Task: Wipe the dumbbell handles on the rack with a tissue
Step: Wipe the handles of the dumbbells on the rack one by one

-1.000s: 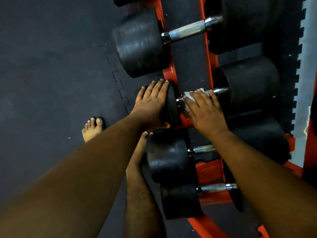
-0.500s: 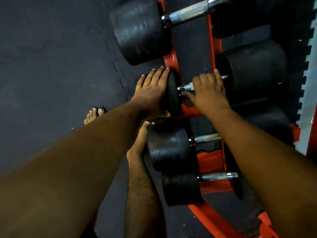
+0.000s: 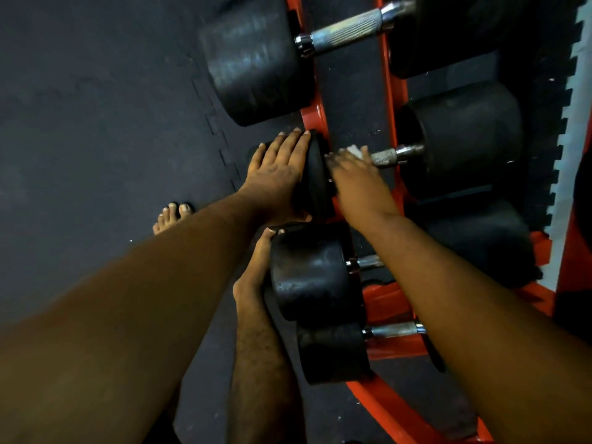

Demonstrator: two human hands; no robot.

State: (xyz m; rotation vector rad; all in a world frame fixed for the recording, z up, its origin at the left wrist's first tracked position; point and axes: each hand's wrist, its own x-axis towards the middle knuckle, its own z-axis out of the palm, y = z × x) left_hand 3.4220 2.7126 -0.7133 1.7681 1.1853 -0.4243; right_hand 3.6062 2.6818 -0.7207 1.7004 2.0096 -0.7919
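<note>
1. The person stands barefoot at an orange rack (image 3: 312, 112) that holds black dumbbells in a row, and leans both arms over it.
2. The left hand (image 3: 275, 176) lies flat against the outer face of the near weight head (image 3: 315, 177) of the second dumbbell. Its fingers are straight and close together, and the fingertips reach the top edge of that head. It presses the head rather than wrapping it.
3. The right hand (image 3: 355, 174) is over the handle (image 3: 384, 157) of the same dumbbell, at the end of the bar next to the near head. The hand is blurred.
4. A white tissue (image 3: 355, 151) peeks out above the right hand's fingertips, between them and the bar. The fingers seem to bend down over tissue and bar together, but the blur hides how tightly they hold.
5. The bare knurled part of the handle shows just beyond the tissue, and runs to a chrome collar against the far weight head (image 3: 464, 139).
6. Above this dumbbell sits a larger one, with a longer knurled handle (image 3: 347, 30) fully in sight and nothing touching it.
7. Below, two smaller dumbbells rest on the rack, and the right forearm crosses over their short handles.
8. One bare foot (image 3: 256, 270) is just beside the lower dumbbell head (image 3: 310, 270); the toes of the other (image 3: 173, 213) show on the dark floor mat (image 3: 96, 123), well left of the rack.
</note>
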